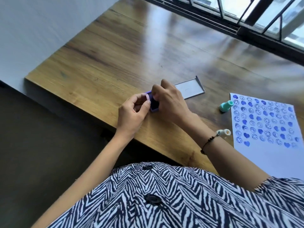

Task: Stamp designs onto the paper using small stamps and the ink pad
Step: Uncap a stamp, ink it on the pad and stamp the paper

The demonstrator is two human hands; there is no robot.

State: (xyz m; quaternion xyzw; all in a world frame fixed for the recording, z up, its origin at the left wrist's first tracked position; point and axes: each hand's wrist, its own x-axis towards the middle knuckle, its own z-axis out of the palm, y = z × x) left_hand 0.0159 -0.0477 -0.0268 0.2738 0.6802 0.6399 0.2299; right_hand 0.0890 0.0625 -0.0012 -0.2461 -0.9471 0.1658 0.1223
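A small purple ink pad (154, 107) with a dark blue inked face sits near the table's front edge, between both hands. My left hand (131, 115) pinches its left side with thumb and fingers. My right hand (169, 100) grips its top and right side, hiding most of it. A white paper (269, 155) covered with blue heart and smiley prints lies at the right. A teal stamp (226, 106) lies on its side just left of the paper. A white stamp (224, 133) with an orange face lies beside my right wrist.
A flat clear lid or tray (192, 89) lies just behind my right hand. The wooden table (115, 60) stretches back to a white wall on the left and a barred window (263, 15) at the far right.
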